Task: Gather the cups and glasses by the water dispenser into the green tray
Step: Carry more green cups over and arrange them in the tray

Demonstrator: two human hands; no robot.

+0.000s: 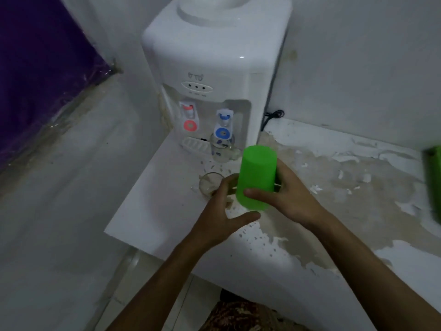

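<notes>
My right hand (pixel 290 197) grips an upside-down green plastic cup (pixel 256 176), lifted a little above the white counter (pixel 152 211). My left hand (pixel 220 211) reaches beside it with fingers spread, the thumb under the cup's rim, its fingers over a clear glass (pixel 210 183) standing on the counter; whether it grips that glass I cannot tell. A taller clear glass with blue dots (pixel 220 149) stands under the blue tap of the white water dispenser (pixel 214 68). The green tray (pixel 434 182) shows only as a sliver at the right edge.
The counter top to the right has peeling, stained paint (pixel 334 187). A black cable (pixel 272 115) runs behind the dispenser. A wall (pixel 59 187) rises close on the left, with purple cloth (pixel 35 68) above it. The counter's front edge is near my arms.
</notes>
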